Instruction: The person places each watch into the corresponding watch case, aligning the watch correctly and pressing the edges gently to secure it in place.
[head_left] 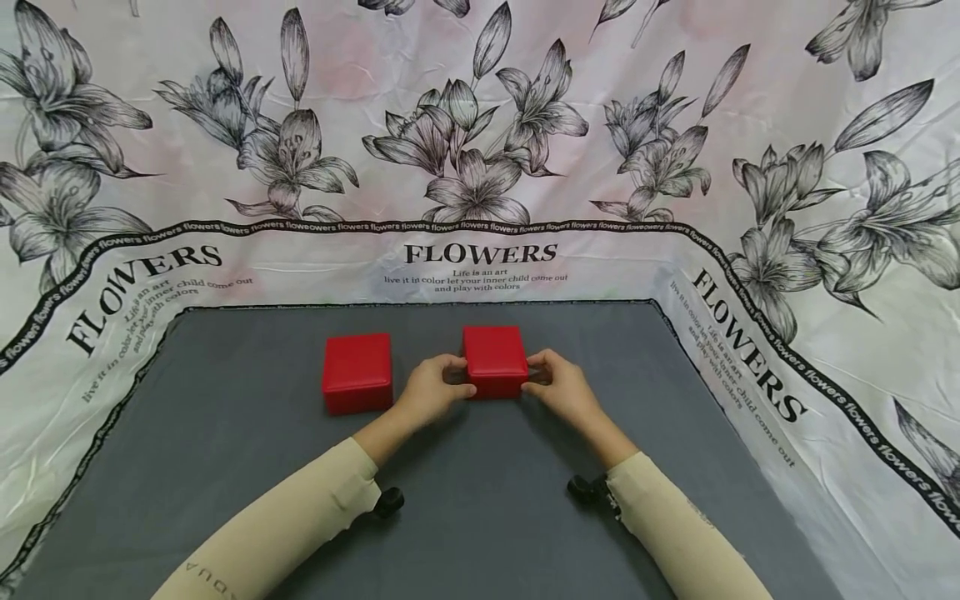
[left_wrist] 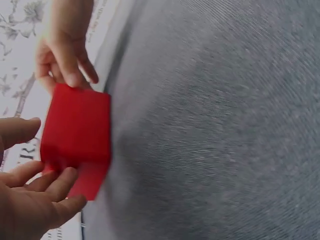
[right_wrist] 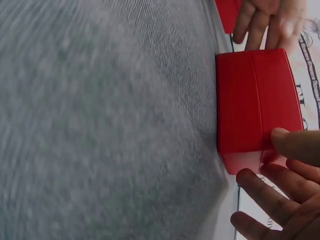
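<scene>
A red box (head_left: pixel 495 354) with rounded edges sits on the grey cloth between my two hands. A thin seam runs along its front in the right wrist view. At its left side is my left hand (head_left: pixel 431 392), fingertips against the side face; in the left wrist view its thumb stands a little off the box. My right hand (head_left: pixel 568 392) grips the right end, with the thumb (right_wrist: pixel 295 145) over the front face and the fingers (right_wrist: pixel 292 187) at the side. Left of my left hand stands a second red box (head_left: pixel 357 373) of similar size, touched by neither hand.
Grey cloth (head_left: pixel 480 500) covers the work surface, edged by a white printed border (head_left: pixel 480 275) with black lettering. Behind it hangs or rises white fabric (head_left: pixel 405 67) with black flower drawings. A small black device (head_left: pixel 388 502) sits under the left sleeve, another (head_left: pixel 588 492) under the right.
</scene>
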